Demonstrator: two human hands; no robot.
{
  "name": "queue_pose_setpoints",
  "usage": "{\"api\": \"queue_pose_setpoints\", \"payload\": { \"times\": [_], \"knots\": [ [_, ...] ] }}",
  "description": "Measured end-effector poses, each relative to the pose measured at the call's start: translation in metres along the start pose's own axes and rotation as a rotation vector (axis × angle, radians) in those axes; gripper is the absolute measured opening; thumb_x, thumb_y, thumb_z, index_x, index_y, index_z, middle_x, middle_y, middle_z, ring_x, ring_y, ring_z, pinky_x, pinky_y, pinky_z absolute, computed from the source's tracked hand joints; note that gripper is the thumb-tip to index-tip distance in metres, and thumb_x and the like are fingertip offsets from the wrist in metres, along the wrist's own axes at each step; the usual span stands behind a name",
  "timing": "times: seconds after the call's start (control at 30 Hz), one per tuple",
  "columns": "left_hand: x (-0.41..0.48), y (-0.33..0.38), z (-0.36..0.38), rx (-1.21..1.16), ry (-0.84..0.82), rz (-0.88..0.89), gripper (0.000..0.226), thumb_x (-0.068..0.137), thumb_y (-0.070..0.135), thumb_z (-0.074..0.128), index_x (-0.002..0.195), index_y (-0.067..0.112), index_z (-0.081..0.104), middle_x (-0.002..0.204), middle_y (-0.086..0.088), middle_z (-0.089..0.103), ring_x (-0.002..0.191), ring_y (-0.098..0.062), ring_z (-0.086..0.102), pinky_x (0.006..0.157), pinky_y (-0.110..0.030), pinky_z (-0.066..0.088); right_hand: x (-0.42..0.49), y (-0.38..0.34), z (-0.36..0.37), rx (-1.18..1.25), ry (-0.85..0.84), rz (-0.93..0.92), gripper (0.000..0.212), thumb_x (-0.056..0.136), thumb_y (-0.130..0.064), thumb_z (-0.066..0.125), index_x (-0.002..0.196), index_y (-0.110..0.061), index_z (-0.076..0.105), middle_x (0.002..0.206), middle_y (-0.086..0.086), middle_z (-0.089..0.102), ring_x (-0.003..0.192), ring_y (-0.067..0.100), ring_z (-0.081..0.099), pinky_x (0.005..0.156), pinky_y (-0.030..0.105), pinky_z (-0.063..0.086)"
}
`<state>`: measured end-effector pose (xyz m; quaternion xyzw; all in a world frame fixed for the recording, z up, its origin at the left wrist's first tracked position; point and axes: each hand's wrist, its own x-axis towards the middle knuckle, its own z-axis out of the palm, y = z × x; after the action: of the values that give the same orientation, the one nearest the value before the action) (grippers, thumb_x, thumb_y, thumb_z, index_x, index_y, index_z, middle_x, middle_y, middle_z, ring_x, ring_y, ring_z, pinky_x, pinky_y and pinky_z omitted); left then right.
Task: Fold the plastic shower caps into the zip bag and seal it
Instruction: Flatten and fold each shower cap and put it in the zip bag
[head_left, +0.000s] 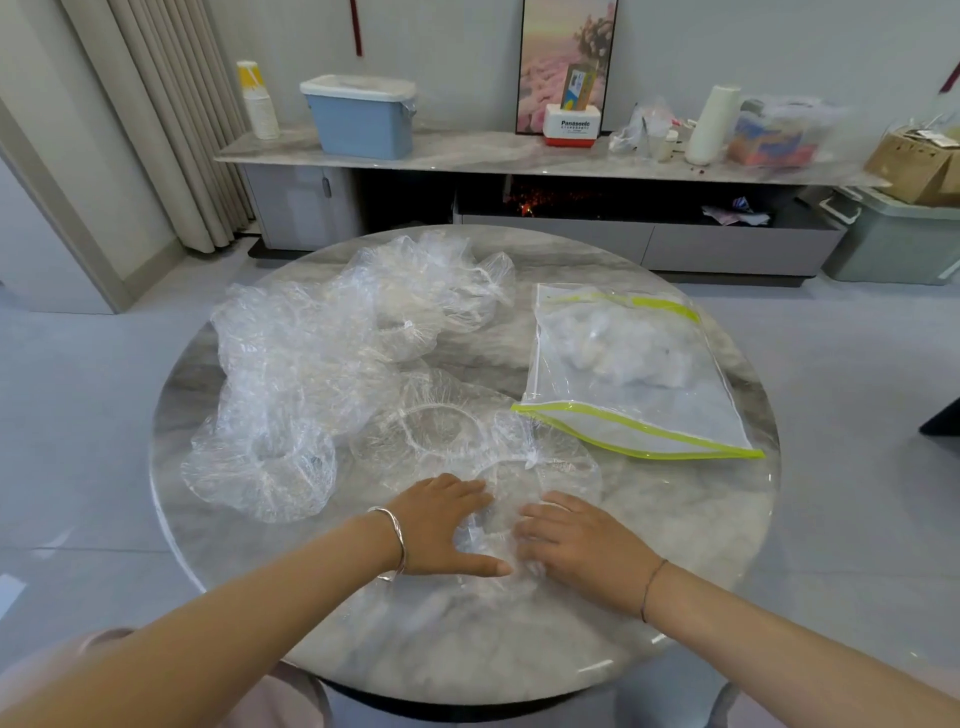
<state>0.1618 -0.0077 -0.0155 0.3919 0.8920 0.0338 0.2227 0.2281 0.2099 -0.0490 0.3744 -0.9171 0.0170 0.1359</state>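
Pressing down on the nearest shower cap (545, 475) at the table's (675, 571) near edge, left hand (441, 525) and right hand (582, 545) lie flat, fingers straight, grasping nothing. Other caps (311, 353) sprawl crumpled farther left. The zip bag (628, 384) lies farther right.

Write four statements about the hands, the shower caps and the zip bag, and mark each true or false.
1. The left hand and the right hand both press on one shower cap. True.
2. The zip bag lies left of the other shower caps. False: it lies to their right.
3. The zip bag is empty. False: it holds crumpled clear plastic.
4. The table has a round marble-patterned top. True.
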Motion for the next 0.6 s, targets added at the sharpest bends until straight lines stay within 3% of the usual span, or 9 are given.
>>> {"api": "queue_pose_setpoints", "payload": {
  "times": [0.07, 0.13, 0.23, 0.27, 0.33, 0.4, 0.5, 0.6],
  "knots": [
    [-0.002, -0.001, -0.007, -0.025, 0.022, -0.003, 0.106, 0.063, 0.089, 0.04, 0.147, 0.027, 0.024, 0.152, 0.008, 0.025, 0.136, -0.014, 0.023, 0.114, -0.029, 0.016, 0.002, 0.0, -0.01, 0.189, -0.036, 0.168, 0.026, 0.081, -0.023, 0.044, 0.082, -0.024, 0.07, 0.086, -0.01, 0.068, 0.086, 0.01, 0.063, 0.082, 0.018, 0.039],
    [-0.006, -0.005, -0.014, -0.078, 0.026, -0.024, 0.1, 0.064, 0.081, 0.057, 0.145, 0.032, 0.026, 0.142, 0.008, 0.035, 0.131, -0.013, 0.028, 0.112, -0.029, 0.021, 0.0, 0.001, -0.018, 0.492, -0.054, 0.491, 0.019, 0.087, -0.023, 0.048, 0.089, -0.024, 0.067, 0.089, -0.012, 0.068, 0.086, 0.005, 0.061, 0.077, 0.015, 0.039],
    [-0.01, -0.013, -0.019, -0.106, -0.006, -0.045, 0.102, 0.059, 0.073, 0.07, 0.144, 0.036, 0.027, 0.134, 0.006, 0.038, 0.129, -0.011, 0.03, 0.112, -0.029, 0.024, -0.001, 0.003, -0.021, 0.936, 0.14, 0.86, 0.016, 0.091, -0.008, 0.056, 0.079, -0.018, 0.063, 0.081, -0.009, 0.069, 0.079, 0.0, 0.064, 0.076, 0.012, 0.044],
    [-0.01, -0.015, -0.019, -0.104, 0.008, -0.036, 0.096, 0.061, 0.069, 0.072, 0.141, 0.035, 0.032, 0.132, 0.007, 0.042, 0.126, -0.01, 0.032, 0.11, -0.027, 0.025, 0.001, 0.004, -0.021, 1.047, 0.196, 0.947, 0.019, 0.091, -0.004, 0.055, 0.077, -0.014, 0.062, 0.076, -0.005, 0.07, 0.074, 0.003, 0.065, 0.072, 0.012, 0.045],
    [-0.008, -0.017, -0.018, -0.1, 0.105, -0.005, 0.064, 0.073, 0.056, 0.07, 0.128, 0.031, 0.05, 0.12, 0.012, 0.057, 0.117, -0.008, 0.042, 0.103, -0.022, 0.029, 0.004, 0.007, -0.022, 1.203, 0.251, 1.096, 0.022, 0.091, 0.002, 0.051, 0.074, -0.007, 0.06, 0.066, 0.001, 0.069, 0.065, 0.01, 0.066, 0.063, 0.013, 0.047],
    [-0.005, -0.018, -0.018, -0.176, 0.223, -0.017, 0.027, 0.087, 0.043, 0.061, 0.106, 0.024, 0.065, 0.103, 0.01, 0.067, 0.103, -0.009, 0.054, 0.09, -0.019, 0.035, 0.003, 0.01, -0.02, 1.25, 0.282, 1.226, 0.025, 0.09, 0.004, 0.049, 0.069, -0.004, 0.058, 0.058, 0.004, 0.066, 0.058, 0.017, 0.063, 0.059, 0.02, 0.05],
    [-0.002, -0.015, -0.016, -0.387, 0.241, -0.122, 0.021, 0.091, 0.037, 0.057, 0.085, 0.02, 0.067, 0.082, 0.004, 0.068, 0.08, -0.008, 0.06, 0.078, -0.025, 0.045, -0.003, 0.014, -0.018, 1.131, 0.228, 1.307, 0.023, 0.087, 0.004, 0.048, 0.067, -0.005, 0.054, 0.049, 0.001, 0.063, 0.047, 0.012, 0.059, 0.054, 0.025, 0.05],
    [0.003, -0.013, -0.008, -0.459, 0.222, -0.22, 0.018, 0.09, 0.035, 0.058, 0.079, 0.021, 0.06, 0.061, 0.009, 0.06, 0.064, -0.005, 0.055, 0.064, -0.02, 0.039, -0.009, 0.014, -0.018, 0.874, 0.136, 1.242, 0.017, 0.086, -0.002, 0.052, 0.073, -0.012, 0.049, 0.047, -0.004, 0.061, 0.047, 0.009, 0.057, 0.061, 0.031, 0.048]
  ]
}}
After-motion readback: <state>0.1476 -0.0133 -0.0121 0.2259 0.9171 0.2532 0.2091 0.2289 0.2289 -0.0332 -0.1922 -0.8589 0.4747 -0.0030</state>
